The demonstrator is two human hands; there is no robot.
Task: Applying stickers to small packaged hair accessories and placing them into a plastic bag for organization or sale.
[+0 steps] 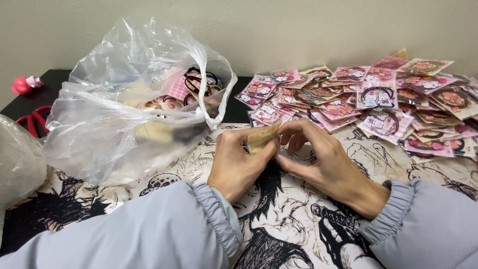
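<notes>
Two hands, left hand (238, 162) and right hand (318, 162), both pinching one yellow packet (261, 138); packet pile (378, 99) right; bag (124, 99) left on tabletop (30, 102)

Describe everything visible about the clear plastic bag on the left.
The clear plastic bag is a thin, crinkled, see-through carrier bag, slumped on its side with its mouth open toward the pile of packets. One loop handle hangs at the right by the opening. Inside lie dark hair ties and small pink packets, blurred by the film. It rests partly on the printed mat and partly on the dark table. Neither hand touches it.
</notes>
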